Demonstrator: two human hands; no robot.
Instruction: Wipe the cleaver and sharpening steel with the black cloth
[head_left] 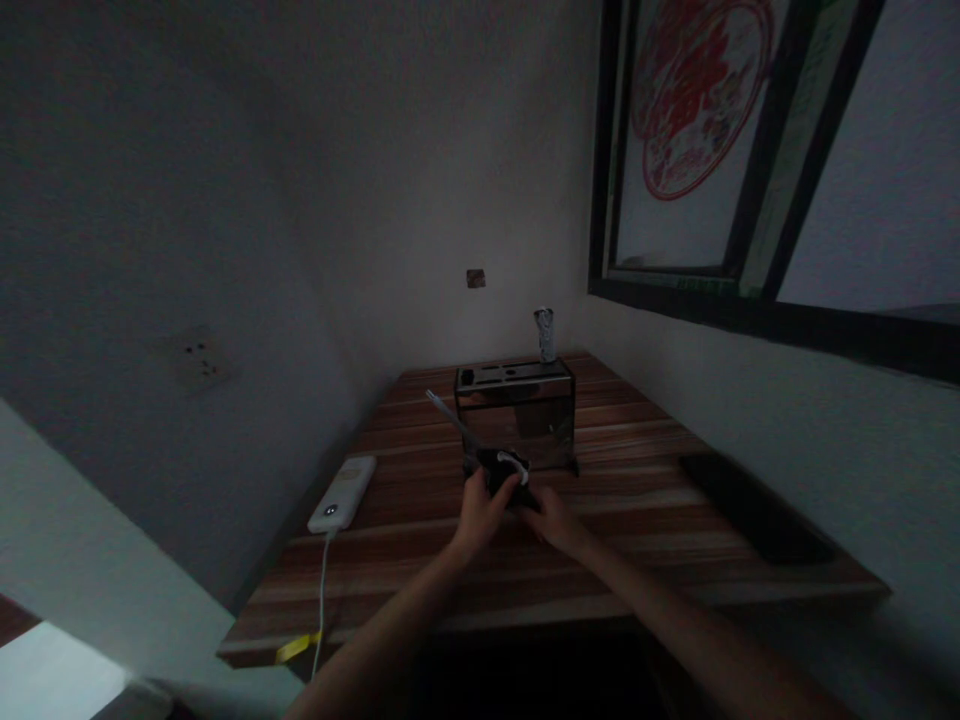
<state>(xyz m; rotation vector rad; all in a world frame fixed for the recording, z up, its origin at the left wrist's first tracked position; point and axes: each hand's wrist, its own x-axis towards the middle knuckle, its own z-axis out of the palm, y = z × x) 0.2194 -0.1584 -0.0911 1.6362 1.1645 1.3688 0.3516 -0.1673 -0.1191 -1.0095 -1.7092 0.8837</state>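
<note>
Behind the black object (493,465): framed case (517,418); left, white device (345,492).

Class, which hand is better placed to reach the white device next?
Probably the left hand: it is nearer the white device, while the right hand lies farther off. Both hold the black item.

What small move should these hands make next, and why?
Probably a slight draw back toward the person: the left hand and right hand both hold the small black object with a white curved strip, and the black-framed, see-through box appears close behind it, seemingly leaving little room ahead.
</note>
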